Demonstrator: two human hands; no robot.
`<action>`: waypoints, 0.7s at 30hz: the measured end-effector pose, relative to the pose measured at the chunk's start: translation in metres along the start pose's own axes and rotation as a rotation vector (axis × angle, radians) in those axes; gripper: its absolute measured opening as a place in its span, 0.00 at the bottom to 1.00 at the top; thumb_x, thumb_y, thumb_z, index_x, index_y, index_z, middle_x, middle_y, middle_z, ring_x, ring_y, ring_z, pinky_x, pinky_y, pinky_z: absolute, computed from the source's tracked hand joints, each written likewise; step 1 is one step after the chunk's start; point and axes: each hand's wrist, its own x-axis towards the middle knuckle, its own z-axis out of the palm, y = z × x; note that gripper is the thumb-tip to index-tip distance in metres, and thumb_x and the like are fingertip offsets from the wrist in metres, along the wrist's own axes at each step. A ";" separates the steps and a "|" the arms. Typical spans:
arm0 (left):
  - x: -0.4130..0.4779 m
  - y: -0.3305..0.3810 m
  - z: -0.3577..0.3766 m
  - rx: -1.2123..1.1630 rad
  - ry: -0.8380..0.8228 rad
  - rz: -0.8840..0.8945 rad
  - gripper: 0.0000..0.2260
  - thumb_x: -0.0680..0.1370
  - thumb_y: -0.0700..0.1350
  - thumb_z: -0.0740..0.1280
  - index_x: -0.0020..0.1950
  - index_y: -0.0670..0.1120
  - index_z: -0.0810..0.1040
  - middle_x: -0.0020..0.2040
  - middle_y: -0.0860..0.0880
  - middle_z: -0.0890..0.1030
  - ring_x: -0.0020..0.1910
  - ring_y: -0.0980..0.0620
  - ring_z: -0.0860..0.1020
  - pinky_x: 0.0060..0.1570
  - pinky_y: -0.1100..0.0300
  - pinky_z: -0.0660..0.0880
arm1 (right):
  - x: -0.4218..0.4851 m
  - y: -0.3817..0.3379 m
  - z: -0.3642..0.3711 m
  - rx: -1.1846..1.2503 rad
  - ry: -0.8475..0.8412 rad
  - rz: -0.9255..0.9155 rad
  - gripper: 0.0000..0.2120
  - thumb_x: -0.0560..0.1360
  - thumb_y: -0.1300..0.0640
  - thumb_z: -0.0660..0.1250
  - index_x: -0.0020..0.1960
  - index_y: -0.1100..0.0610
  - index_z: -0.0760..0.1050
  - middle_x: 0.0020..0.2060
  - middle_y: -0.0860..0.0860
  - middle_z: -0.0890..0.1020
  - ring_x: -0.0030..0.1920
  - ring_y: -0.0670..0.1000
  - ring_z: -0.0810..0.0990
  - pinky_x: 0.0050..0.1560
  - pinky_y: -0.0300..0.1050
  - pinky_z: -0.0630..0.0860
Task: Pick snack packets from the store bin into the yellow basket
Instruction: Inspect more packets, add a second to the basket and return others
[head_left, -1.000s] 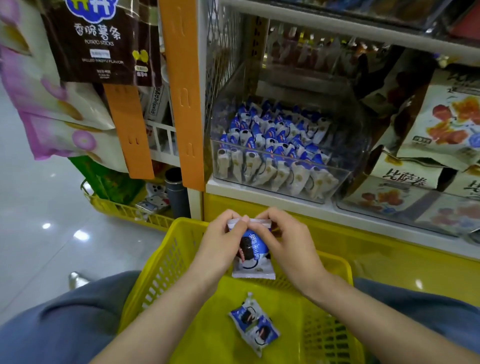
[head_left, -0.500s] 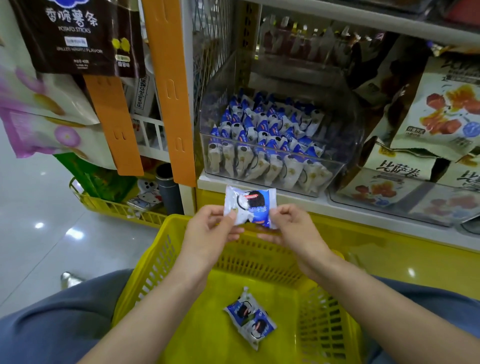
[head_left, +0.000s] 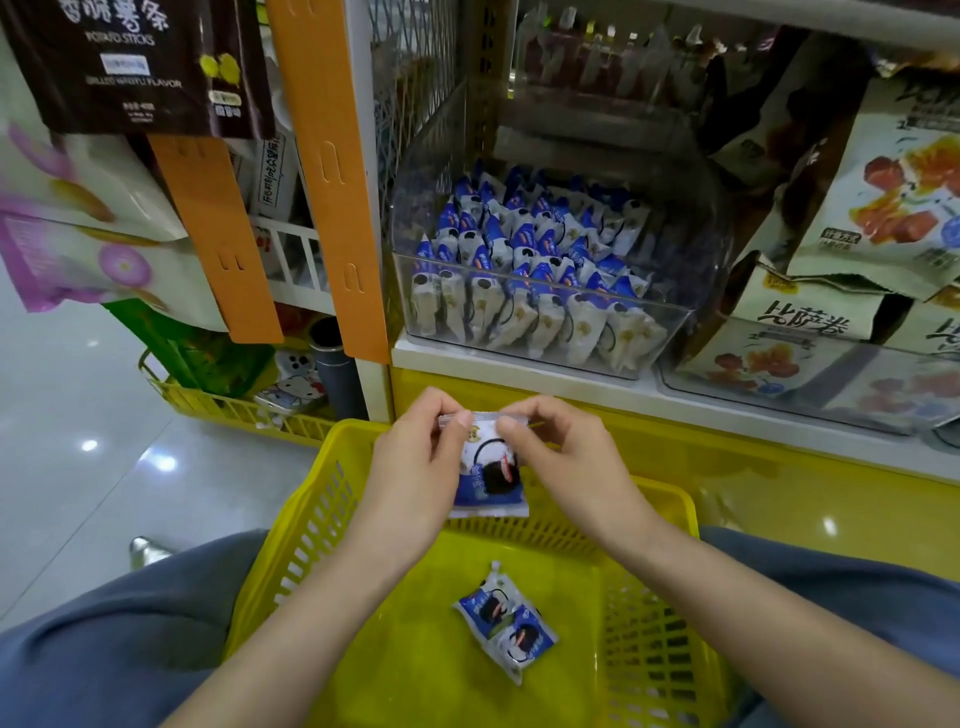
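A blue-and-white snack packet (head_left: 491, 480) hangs upright over the far rim of the yellow basket (head_left: 670, 613). My left hand (head_left: 415, 473) and my right hand (head_left: 566, 467) each pinch its top edge between thumb and fingers. Two more packets (head_left: 506, 626) lie on the basket floor, one overlapping the other. The basket rests on my lap. On the white shelf above stands the clear store bin (head_left: 670, 322), holding several rows of the same packets (head_left: 524, 270).
Larger cream snack bags (head_left: 826, 306) fill the clear bin to the right. Orange hanging strips (head_left: 322, 166) and hung bags (head_left: 135, 57) are on the left. A second yellow basket (head_left: 234, 410) stands on the tiled floor at the left.
The packet went from upright, to raised and sideways, to hanging upright again, lower over the basket rim, with its paler side toward me. Both hands kept hold of it.
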 end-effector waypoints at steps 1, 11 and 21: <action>0.000 0.001 0.000 -0.014 0.001 -0.005 0.11 0.79 0.42 0.61 0.37 0.49 0.69 0.26 0.54 0.69 0.26 0.63 0.68 0.26 0.71 0.63 | 0.001 0.000 -0.001 0.041 0.010 0.028 0.03 0.74 0.57 0.67 0.42 0.52 0.77 0.39 0.48 0.82 0.43 0.49 0.80 0.49 0.52 0.78; 0.003 0.002 -0.001 -0.162 -0.106 -0.118 0.11 0.79 0.42 0.61 0.37 0.47 0.70 0.29 0.52 0.69 0.29 0.58 0.66 0.29 0.65 0.64 | -0.002 -0.007 -0.009 -0.397 0.017 -0.288 0.01 0.72 0.54 0.70 0.43 0.50 0.78 0.37 0.43 0.79 0.39 0.43 0.77 0.41 0.39 0.75; 0.006 -0.004 0.002 -0.076 -0.067 -0.204 0.13 0.81 0.50 0.54 0.44 0.49 0.75 0.39 0.50 0.78 0.40 0.52 0.75 0.42 0.59 0.73 | 0.005 -0.009 -0.021 -0.218 0.267 -0.264 0.01 0.73 0.56 0.69 0.43 0.51 0.76 0.40 0.44 0.78 0.43 0.40 0.77 0.39 0.28 0.72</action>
